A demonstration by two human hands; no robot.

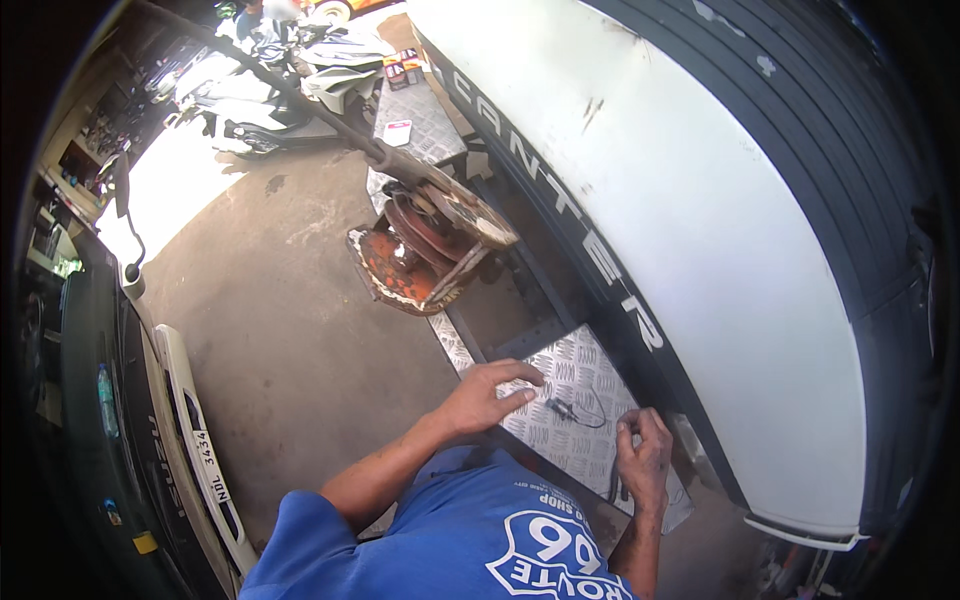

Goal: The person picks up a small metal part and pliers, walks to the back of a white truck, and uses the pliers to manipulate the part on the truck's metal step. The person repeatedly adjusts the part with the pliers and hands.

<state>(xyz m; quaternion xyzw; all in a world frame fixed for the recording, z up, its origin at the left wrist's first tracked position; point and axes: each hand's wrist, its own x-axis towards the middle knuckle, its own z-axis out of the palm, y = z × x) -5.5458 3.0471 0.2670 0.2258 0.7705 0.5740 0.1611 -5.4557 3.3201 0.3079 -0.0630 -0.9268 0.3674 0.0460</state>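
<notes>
Toward two o'clock, a white truck [740,230] was seen; toward four, a tread plate [560,450]. The left hand [490,395] was held spread; whether anything was pinched by the curled right hand [645,455] could not be told. Between them, the small dark part [562,408] seemed best steadied, its thin wire [604,412] kept unstrained.

One rusty device [425,230] is showing. Nearer than the device, two hands are showing, one left hand [490,396] and one right hand [645,448], and one wired connector [563,408] is lying. Flanking it, one white truck [680,190] is standing to the right, one dark vehicle [90,310] to the left. Beyond it, one card [397,133] is lying, and motorbikes [255,100] are overlapping too closely for counting.
</notes>
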